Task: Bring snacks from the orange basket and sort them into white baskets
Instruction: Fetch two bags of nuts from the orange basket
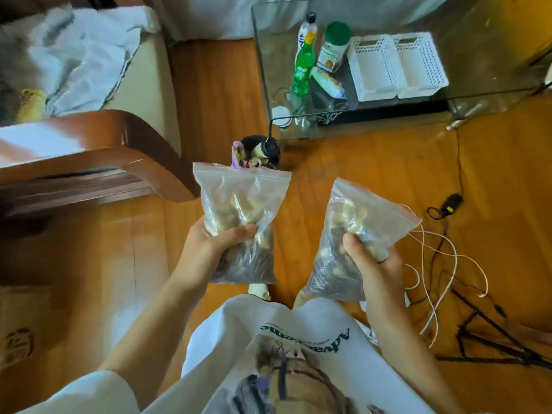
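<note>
From the head camera, you have a bag of snacks in each hand. Your left hand point(215, 249) is wrapped round the middle of the left bag point(239, 222), thumb across its front, and the bag stands nearly upright with its zip edge on top. Your right hand point(376, 264) grips the right bag point(355, 237) the same way, thumb pressed into the front, but this bag leans, its sealed edge tipped up and to the right. Both sets of fingers are curled tight on plastic; neither hand is free.

The two white baskets point(397, 65) sit side by side on the glass table point(478, 94), well ahead of your fingers and off to the right, their long sides running away from you. Your right hand is the nearer one, so that bag will probably go in first. The orange basket is not in sight.

Mind the bottles point(304, 64) and the jar point(333, 46) standing just left of the baskets, right on the line your left hand would take. The table's near edge lies between you and the baskets, so you'll need to step in over bare floor point(373, 156); loose cables point(442, 252) trail just to the right of your right hand.
</note>
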